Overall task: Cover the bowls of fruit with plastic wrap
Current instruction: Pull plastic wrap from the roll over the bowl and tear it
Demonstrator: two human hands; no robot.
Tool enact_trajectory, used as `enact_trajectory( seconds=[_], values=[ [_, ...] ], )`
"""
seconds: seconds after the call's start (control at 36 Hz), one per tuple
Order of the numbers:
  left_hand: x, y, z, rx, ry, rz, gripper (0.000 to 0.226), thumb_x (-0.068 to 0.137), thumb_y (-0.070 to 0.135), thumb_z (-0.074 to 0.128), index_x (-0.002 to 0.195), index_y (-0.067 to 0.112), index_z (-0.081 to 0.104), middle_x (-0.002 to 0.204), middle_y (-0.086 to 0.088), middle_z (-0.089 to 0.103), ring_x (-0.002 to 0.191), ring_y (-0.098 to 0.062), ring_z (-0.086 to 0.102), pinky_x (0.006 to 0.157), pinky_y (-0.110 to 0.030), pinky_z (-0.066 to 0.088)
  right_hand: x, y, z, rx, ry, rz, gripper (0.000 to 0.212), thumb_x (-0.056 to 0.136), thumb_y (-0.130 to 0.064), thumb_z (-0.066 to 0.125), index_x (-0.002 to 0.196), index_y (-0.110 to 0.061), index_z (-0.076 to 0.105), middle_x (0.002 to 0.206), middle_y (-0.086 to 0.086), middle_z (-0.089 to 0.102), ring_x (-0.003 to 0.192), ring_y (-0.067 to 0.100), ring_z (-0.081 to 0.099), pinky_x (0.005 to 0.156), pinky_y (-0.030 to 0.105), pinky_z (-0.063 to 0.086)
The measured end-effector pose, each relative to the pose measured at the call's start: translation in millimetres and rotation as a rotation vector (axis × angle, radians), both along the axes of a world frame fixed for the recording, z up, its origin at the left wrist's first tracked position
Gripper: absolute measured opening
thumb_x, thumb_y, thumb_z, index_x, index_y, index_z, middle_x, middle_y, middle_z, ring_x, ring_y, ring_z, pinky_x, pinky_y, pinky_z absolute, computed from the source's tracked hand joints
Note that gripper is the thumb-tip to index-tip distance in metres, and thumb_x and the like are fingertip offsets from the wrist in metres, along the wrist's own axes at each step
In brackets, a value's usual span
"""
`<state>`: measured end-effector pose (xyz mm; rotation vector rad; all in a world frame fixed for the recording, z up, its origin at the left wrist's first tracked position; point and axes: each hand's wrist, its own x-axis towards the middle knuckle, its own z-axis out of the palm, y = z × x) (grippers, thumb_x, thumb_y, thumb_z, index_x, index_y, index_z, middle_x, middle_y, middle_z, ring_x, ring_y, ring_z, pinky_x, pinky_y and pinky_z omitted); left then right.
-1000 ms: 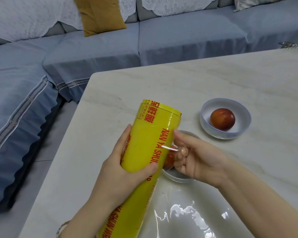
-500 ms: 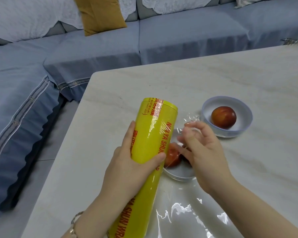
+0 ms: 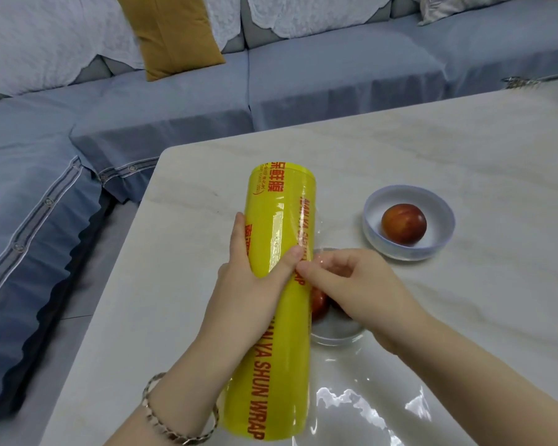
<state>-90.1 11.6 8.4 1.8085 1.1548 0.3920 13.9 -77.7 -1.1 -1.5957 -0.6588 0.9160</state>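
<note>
**Film started, neither bowl covered yet**

Your left hand (image 3: 252, 284) wraps round the yellow plastic wrap roll (image 3: 281, 220), holding it tilted above the marble table (image 3: 464, 162). Your right hand (image 3: 361, 294) pinches the loose film (image 3: 351, 410) at the roll's side, directly over the clear glass bowl (image 3: 335, 341) and its red fruit (image 3: 319, 304). A stretch of film lies slack on the table near you. The white bowl (image 3: 400, 252) with its nectarine (image 3: 404, 227) sits open just beyond. By my reading, both bowls are left to cover, so the task is in its early part.
</note>
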Motion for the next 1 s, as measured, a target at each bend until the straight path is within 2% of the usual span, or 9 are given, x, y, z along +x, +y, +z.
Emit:
enact_trajectory(
  seconds=[0.08, 0.17, 0.25, 0.33, 0.42, 0.53, 0.78, 0.89, 1.0],
  values=[
    [3.8, 3.9, 4.1, -0.148, -0.028, 0.023, 0.068, 0.088, 0.051, 0.050, 0.145, 0.032, 0.019, 0.124, 0.010, 0.049, 0.101, -0.015, 0.058, 0.083, -0.033, 0.048, -3.9, 0.8, -4.4, 0.032, 0.011, -0.036, 0.024, 0.075, -0.017, 0.072, 0.063, -0.017, 0.051, 0.076, 0.005, 0.070, 0.068, 0.018, 0.066, 0.067, 0.030, 0.055],
    [1.6, 9.0, 7.9, -0.205, -0.064, -0.080, 0.038, 0.084, 0.032, 0.063, 0.119, 0.032, 0.047, 0.104, 0.009, 0.064, 0.086, -0.006, 0.063, 0.066, -0.021, 0.052, 0.2, -0.4, -5.3, 0.103, 0.007, -0.122, 0.025, 0.077, -0.010, 0.071, 0.064, -0.009, 0.049, 0.064, 0.005, 0.062, 0.051, 0.001, 0.057, 0.053, 0.010, 0.047],
    [-1.4, 13.4, 8.3, -0.270, -0.146, -0.121, 0.069, 0.065, 0.041, 0.073, 0.126, 0.039, 0.040, 0.109, 0.008, 0.064, 0.090, -0.009, 0.066, 0.064, -0.018, 0.056, 15.5, -0.9, -8.9, 0.151, 0.043, -0.215, 0.032, 0.083, -0.015, 0.065, 0.082, 0.015, 0.052, 0.073, 0.027, 0.064, 0.067, 0.012, 0.059, 0.067, 0.018, 0.051],
    [0.5, 15.9, 7.5, -0.299, -0.202, -0.142, 0.090, 0.063, 0.050, 0.076, 0.138, 0.046, 0.027, 0.124, 0.010, 0.059, 0.101, -0.016, 0.065, 0.078, -0.034, 0.059, 20.4, 2.7, -8.2, 0.203, 0.181, -0.189, 0.023, 0.086, -0.014, 0.059, 0.086, 0.008, 0.053, 0.101, 0.041, 0.058, 0.083, 0.027, 0.064, 0.079, 0.030, 0.057],
    [4.3, 16.1, 7.8, -0.254, -0.249, -0.131, 0.091, 0.062, 0.049, 0.070, 0.140, 0.048, 0.024, 0.126, 0.012, 0.057, 0.101, -0.016, 0.066, 0.077, -0.037, 0.059, 19.2, 6.0, -6.6, 0.238, 0.202, -0.182, 0.012, 0.089, -0.013, 0.055, 0.084, -0.003, 0.049, 0.101, 0.035, 0.063, 0.083, 0.024, 0.066, 0.075, 0.026, 0.058],
    [11.3, 16.4, 10.6, -0.238, -0.266, -0.074, 0.092, 0.059, 0.052, 0.073, 0.139, 0.046, 0.028, 0.127, 0.007, 0.057, 0.099, -0.021, 0.066, 0.077, -0.042, 0.059, 21.6, 4.1, -5.1, 0.228, -0.034, -0.278, 0.020, 0.091, -0.018, 0.052, 0.079, -0.002, 0.048, 0.067, -0.007, 0.069, 0.075, 0.008, 0.069, 0.076, 0.022, 0.052],
    [17.1, 17.0, 12.5, -0.183, -0.206, -0.046, 0.092, 0.060, 0.048, 0.073, 0.140, 0.046, 0.028, 0.126, 0.005, 0.058, 0.094, -0.021, 0.066, 0.070, -0.036, 0.058, 21.8, -5.9, -2.1, 0.332, 0.053, -0.248, 0.022, 0.095, -0.014, 0.042, 0.076, -0.014, 0.031, 0.044, -0.004, 0.044, 0.039, 0.013, 0.052, 0.047, 0.023, 0.046],
    [17.9, 16.8, 11.0, -0.256, -0.229, -0.029, 0.091, 0.057, 0.047, 0.073, 0.139, 0.044, 0.032, 0.120, 0.006, 0.062, 0.087, -0.019, 0.070, 0.067, -0.036, 0.059, 27.7, -11.6, -2.4, 0.208, 0.350, -0.045, 0.018, 0.080, -0.012, 0.065, 0.091, -0.013, 0.051, 0.059, 0.004, 0.056, 0.049, 0.014, 0.051, 0.056, 0.025, 0.052],
    [15.0, 17.2, 11.5, -0.295, -0.219, -0.035, 0.093, 0.052, 0.048, 0.071, 0.138, 0.045, 0.034, 0.116, 0.006, 0.064, 0.083, -0.019, 0.071, 0.064, -0.036, 0.059, 32.4, -17.7, -6.4, 0.170, 0.169, 0.126, 0.009, 0.077, -0.013, 0.067, 0.074, -0.006, 0.062, 0.075, 0.012, 0.062, 0.073, 0.020, 0.058, 0.078, 0.025, 0.054]
  ],
)
